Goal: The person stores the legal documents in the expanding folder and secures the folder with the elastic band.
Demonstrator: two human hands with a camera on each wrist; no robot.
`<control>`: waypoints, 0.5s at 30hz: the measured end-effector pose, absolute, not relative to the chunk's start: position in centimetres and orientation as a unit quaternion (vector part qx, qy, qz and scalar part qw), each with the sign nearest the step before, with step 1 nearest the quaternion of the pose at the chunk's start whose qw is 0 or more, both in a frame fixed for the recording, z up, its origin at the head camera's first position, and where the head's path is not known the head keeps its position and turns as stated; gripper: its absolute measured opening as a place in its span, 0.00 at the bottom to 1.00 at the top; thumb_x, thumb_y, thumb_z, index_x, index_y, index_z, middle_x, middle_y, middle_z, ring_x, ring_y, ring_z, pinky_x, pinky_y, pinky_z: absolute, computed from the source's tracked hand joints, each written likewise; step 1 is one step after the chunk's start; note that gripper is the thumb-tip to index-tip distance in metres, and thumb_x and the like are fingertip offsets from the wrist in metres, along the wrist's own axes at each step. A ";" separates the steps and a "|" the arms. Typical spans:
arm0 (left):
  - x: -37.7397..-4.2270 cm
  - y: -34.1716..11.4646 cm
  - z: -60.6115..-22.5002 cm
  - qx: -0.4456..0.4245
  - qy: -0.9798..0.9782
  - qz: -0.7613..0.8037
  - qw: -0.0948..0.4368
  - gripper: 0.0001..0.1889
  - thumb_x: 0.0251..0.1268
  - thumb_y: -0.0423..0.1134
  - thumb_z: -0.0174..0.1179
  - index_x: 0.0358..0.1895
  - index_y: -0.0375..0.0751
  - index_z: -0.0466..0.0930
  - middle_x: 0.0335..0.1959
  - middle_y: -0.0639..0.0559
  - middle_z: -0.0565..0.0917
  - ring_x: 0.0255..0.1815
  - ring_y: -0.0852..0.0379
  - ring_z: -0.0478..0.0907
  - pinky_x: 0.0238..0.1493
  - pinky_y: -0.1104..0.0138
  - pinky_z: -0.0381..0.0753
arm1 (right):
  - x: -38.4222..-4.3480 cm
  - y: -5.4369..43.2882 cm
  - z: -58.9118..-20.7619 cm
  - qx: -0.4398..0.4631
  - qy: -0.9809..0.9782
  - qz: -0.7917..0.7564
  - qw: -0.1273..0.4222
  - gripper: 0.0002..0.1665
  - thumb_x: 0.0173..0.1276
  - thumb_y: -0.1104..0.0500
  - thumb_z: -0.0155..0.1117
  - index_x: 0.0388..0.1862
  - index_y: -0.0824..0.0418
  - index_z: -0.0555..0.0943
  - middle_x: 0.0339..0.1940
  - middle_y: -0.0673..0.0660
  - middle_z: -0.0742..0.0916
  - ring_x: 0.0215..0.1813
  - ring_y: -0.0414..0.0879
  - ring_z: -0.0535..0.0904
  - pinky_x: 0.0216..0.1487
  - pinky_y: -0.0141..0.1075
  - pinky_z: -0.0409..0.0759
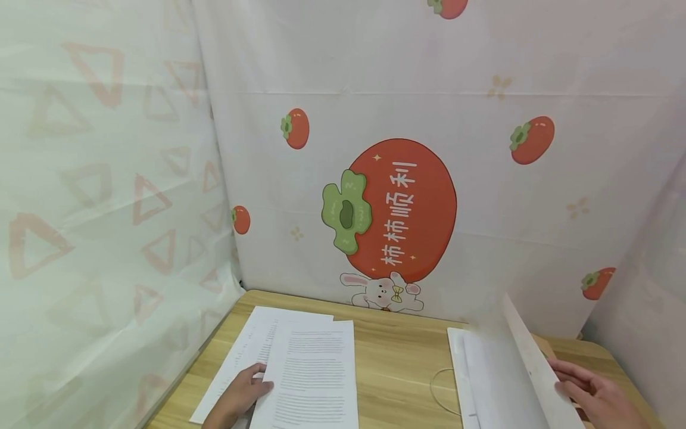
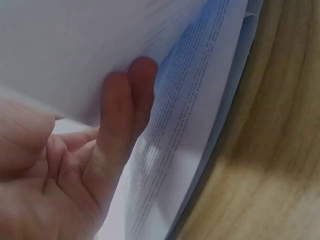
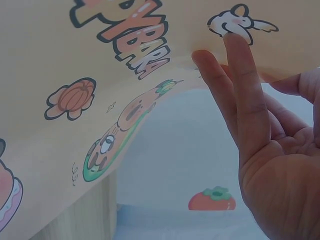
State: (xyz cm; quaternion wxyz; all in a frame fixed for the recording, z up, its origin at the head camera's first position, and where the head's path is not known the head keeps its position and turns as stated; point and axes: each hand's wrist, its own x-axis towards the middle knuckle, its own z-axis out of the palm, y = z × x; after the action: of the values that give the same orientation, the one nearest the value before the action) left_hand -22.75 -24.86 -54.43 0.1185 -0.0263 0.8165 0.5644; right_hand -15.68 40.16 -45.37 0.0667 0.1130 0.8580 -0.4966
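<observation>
Wooden desk (image 1: 396, 369), walled in by a persimmon-print curtain (image 1: 407, 208). At its near left edge the left hand (image 1: 238, 398) has straight fingers (image 2: 120, 115) slid under a printed sheet (image 1: 316, 375) lying over more printed pages (image 1: 252, 345). At the near right edge the right hand (image 1: 592, 396), fingers (image 3: 245, 85) straight, props up a cartoon-printed folder cover (image 1: 527, 357). This looks like mid-sorting; next would likely call for lifting the sheet across into the folder.

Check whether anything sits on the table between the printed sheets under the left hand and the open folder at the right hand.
Nearly nothing: the wooden table lies bare between the printed sheets and the folder, apart from a thin loop of cord beside the folder's left edge. The left hand and right hand already touch them.
</observation>
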 end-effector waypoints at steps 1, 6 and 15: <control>-22.7 -24.9 -54.5 -0.020 0.809 0.574 0.126 0.24 0.69 0.31 0.61 0.63 0.20 0.68 0.39 0.45 0.87 0.36 0.48 0.86 0.34 0.58 0.85 | -15.7 40.1 -45.4 0.113 0.858 -0.496 0.066 0.38 0.80 0.52 0.60 0.74 0.79 0.63 0.64 0.78 0.77 0.50 0.51 0.85 0.42 0.44 0.86; -22.4 -25.2 -54.8 0.010 0.766 0.624 0.154 0.30 0.69 0.28 0.60 0.69 0.18 0.58 0.42 0.42 0.87 0.39 0.44 0.87 0.36 0.55 0.87 | -15.7 40.1 -45.4 0.113 0.859 -0.496 0.059 0.39 0.79 0.52 0.61 0.74 0.79 0.63 0.64 0.78 0.78 0.48 0.49 0.86 0.41 0.44 0.86; -22.0 -25.6 -55.4 0.030 0.713 0.671 0.200 0.34 0.70 0.27 0.58 0.72 0.18 0.51 0.44 0.37 0.88 0.41 0.41 0.88 0.37 0.52 0.88 | -15.7 40.2 -45.5 0.105 0.859 -0.497 0.059 0.37 0.80 0.54 0.59 0.74 0.79 0.62 0.65 0.78 0.77 0.46 0.43 0.86 0.42 0.43 0.86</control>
State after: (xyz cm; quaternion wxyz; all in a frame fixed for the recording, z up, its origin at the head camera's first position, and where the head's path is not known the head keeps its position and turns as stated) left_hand -21.99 -25.58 -55.37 0.1998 0.0299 0.7130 0.6714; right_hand -15.75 40.20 -45.48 0.0593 0.1049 0.8592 -0.4972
